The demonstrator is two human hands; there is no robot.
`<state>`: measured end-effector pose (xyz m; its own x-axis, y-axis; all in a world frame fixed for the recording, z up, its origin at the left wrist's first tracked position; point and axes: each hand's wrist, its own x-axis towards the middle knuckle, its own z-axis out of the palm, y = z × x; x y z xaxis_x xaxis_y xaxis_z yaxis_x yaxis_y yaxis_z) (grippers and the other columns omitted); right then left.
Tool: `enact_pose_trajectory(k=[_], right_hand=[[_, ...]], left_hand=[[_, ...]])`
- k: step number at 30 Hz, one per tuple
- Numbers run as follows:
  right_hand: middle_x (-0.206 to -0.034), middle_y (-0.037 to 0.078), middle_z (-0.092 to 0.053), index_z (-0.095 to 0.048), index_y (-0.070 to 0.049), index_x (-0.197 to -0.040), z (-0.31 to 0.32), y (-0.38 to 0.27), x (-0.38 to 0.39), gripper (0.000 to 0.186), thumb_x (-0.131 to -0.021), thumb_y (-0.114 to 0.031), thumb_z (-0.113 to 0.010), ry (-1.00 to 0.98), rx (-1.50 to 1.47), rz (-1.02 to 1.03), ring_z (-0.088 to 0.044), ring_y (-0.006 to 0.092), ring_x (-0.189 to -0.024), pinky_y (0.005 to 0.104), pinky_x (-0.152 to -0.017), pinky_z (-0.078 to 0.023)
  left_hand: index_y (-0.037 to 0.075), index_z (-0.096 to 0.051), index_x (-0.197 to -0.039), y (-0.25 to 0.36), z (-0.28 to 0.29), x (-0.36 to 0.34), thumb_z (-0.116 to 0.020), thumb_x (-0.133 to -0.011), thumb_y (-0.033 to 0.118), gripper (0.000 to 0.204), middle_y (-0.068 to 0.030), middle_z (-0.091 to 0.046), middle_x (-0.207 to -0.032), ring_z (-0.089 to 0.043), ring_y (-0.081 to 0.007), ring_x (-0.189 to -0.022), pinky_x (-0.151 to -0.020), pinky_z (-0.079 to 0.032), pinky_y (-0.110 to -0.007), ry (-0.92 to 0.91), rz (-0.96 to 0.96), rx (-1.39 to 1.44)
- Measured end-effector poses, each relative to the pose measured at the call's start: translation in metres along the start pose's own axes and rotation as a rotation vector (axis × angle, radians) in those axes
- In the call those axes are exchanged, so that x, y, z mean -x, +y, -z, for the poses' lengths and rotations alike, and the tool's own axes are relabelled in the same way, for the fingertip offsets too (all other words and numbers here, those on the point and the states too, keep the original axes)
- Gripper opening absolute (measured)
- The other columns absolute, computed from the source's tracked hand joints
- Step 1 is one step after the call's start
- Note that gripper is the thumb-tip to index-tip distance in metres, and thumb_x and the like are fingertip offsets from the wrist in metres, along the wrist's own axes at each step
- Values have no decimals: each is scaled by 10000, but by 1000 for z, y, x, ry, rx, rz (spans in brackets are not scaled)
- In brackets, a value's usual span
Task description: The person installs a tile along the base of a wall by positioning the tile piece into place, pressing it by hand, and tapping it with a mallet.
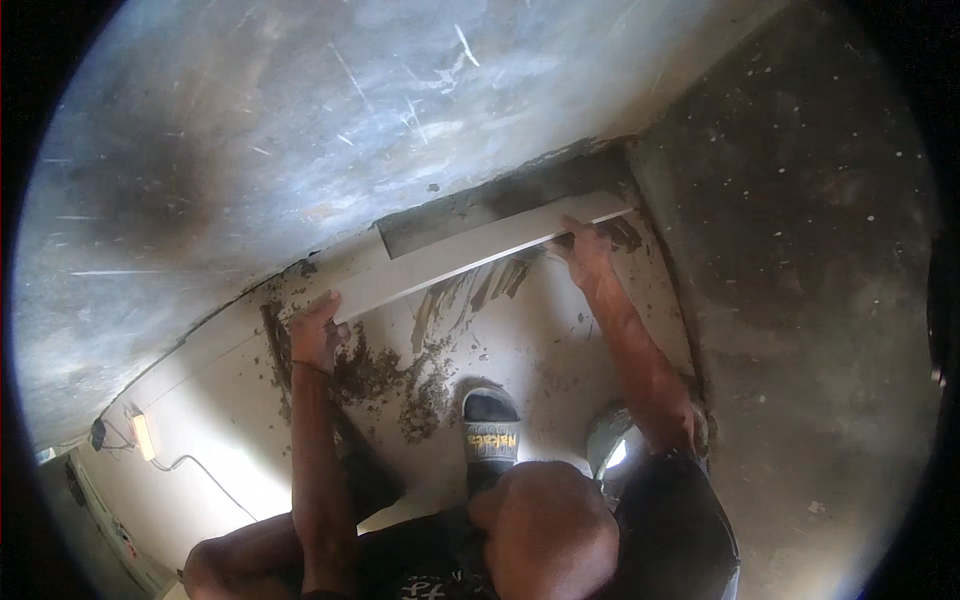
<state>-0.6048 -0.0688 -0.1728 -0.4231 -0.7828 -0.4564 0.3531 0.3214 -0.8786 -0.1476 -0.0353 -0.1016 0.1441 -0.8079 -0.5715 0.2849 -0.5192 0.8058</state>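
Note:
A long, narrow pale tile strip (430,275) spans the floor at a slant beside the base of the wall. My left hand (318,330) is closed on its left end, while my right hand (590,250) grips its front edge toward the right end. Behind the strip runs a darker, recessed band (500,195) along the wall. Below it are brownish streaks (465,295) and dark crumbly mortar (370,375) on the pale floor.
The mottled wall (250,150) rises ahead, and a dark speckled surface (790,320) borders the right. My sandaled foot (488,440) and bent knee (550,520) are in the middle. A lit lamp (142,435) with a cable stands left; a rounded container (610,430) sits by my right forearm.

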Motion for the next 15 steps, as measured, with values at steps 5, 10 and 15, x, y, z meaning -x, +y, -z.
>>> enact_pose_trajectory(k=[5, 10, 15], right_hand=[[-1245, 113, -635, -590, -64, -1276, 10, 28, -35, 359, -940, -84, -716, -179, 135, 75, -615, 294, -1180, 520, -1024, -532], [-1260, 109, -632, -577, -62, -1312, 1, 53, -84, 370, -968, -123, -699, -43, -377, 54, -610, 279, -1205, 497, -995, -537], [-1289, 116, -613, -522, -16, -1348, 5, 43, -114, 419, -987, -151, -684, 20, -239, 16, -621, 274, -1174, 469, -973, -555]], left_hand=[[-73, -719, -952, -17, -14, -25, -822, -874, 198, 300, -78, -642, -740, -603, -155, -563, -522, -572, -331, 153, -38, -329], [-101, -719, -967, -48, -40, -59, -838, -868, 224, 360, -81, -641, -708, -596, -149, -552, -518, -566, -318, 126, -162, -199], [-91, -725, -1048, -63, -55, -87, -845, -868, 244, 400, -77, -682, -798, -598, -134, -552, -504, -537, -308, 73, -127, -262]])
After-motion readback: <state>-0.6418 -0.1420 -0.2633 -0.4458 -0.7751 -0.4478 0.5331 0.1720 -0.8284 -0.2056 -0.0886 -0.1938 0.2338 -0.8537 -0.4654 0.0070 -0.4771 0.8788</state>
